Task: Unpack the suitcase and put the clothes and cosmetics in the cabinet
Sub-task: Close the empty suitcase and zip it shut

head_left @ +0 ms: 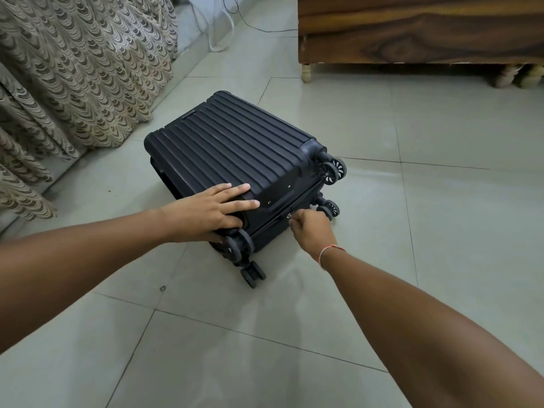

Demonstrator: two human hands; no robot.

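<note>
You are at the very start. The suitcase lies flat on the tiled floor, ribbed shell up, its wheels toward you, and it is closed. No clothes or cosmetics show anywhere, so everything is presumably inside. The step in hand looks like unzipping: the zip has to run round the case before the lid can lift, and after that comes the whole of the unpacking and carrying.

Your left hand lies flat on the near corner of the shell, fingers straight and spread, pressing down to steady the case. It grasps nothing; it only bears on the lid.

Your right hand is at the seam on the near end of the case, between the two pairs of wheels. Its fingers are curled tight and pinch a small metal piece, most likely the zip pull, though it is tiny and half hidden by your fingertips. A thin thread band circles that wrist.

The wooden furniture at the top right stands well apart from the suitcase; whether it is the cabinet you cannot tell from here. A patterned curtain hangs along the left wall, near the case's far side.

Keep the left palm firm as you pull, or the wheeled case may slide.
</note>
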